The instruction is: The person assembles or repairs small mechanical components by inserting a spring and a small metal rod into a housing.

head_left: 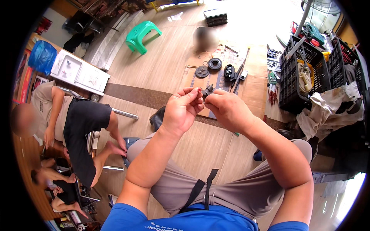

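Head view, left hand: The person's left hand [182,109] pinches a small reddish part [199,89] between thumb and finger.
Right hand: The right hand [230,109] is just beside, its fingers bent together; whether they grasp something cannot be told.
Small part: It is at the left fingertips, in front of the cardboard [252,86].
Cardboard: On it lie a black ring [214,64] and a grey disc [202,72], near each other.
Floor: A green stool [139,34] stands farther away, to the left.
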